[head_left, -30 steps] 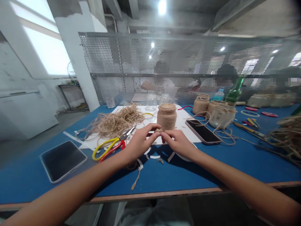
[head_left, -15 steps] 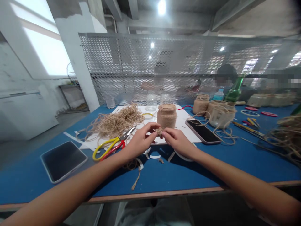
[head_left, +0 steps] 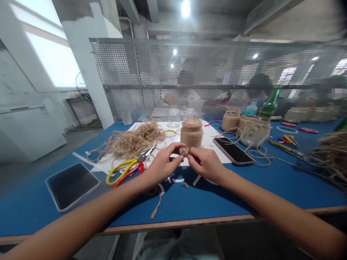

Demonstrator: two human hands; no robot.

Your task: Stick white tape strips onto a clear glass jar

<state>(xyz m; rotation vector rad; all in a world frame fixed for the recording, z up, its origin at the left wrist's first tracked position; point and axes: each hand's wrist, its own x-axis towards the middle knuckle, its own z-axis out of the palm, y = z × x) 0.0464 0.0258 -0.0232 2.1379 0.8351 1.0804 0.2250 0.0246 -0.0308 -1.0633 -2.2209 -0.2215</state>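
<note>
A small coiled piece of jute twine [head_left: 183,151], roughly ball-shaped, is pinched between the thumb and forefinger of my left hand [head_left: 166,161]. My right hand [head_left: 205,161] is closed, its thumb and fingertips at the right edge of the same small piece. Just behind both hands stands a jar wrapped in jute twine [head_left: 192,134], upright on white paper [head_left: 214,150]. Scissors with yellow and red handles [head_left: 133,169] lie open beside my left forearm. A loose heap of twine [head_left: 135,139] rests behind the scissors.
A phone [head_left: 234,151] lies right of my right hand, a tablet-like device [head_left: 72,186] at far left. Twine-wrapped jars [head_left: 231,120], a glass jar [head_left: 251,133] and a green bottle [head_left: 269,104] stand at right. Paper scraps lie near the table edge [head_left: 179,226]. A perforated screen [head_left: 151,72] stands behind.
The small twine piece has been turned and lifted slightly, so its coiled face now shows. My right fingers have shifted a little to the right and the left hand has tilted slightly.
</note>
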